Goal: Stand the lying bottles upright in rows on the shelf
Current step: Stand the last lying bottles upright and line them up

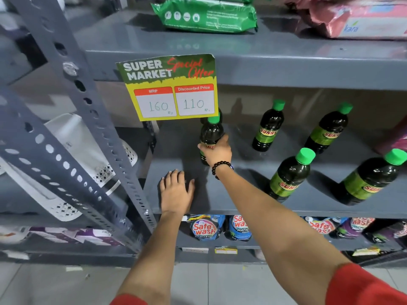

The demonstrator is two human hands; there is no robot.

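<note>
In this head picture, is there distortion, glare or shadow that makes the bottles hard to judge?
Head view: wide-angle bending makes the shelf post curve and the right-side bottles look tilted; small highlights shine on the dark bottles; the right hand covers part of the held bottle; the left hand casts a soft shadow on the shelf.

A "SUPER MARKET Special Offer" price card point(170, 88) hangs from the front edge of the upper shelf board, with 160 and 110 handwritten in its two white boxes. On that board lie a green packet point(207, 15) near the middle and a pink packet point(352, 17) towards the right end. On the board below the bottles, blue Safewash pouches point(218, 227) sit at the front edge, and left of the perforated upright point(88, 111) lean what seem to be white plastic baskets point(72, 164).
</note>
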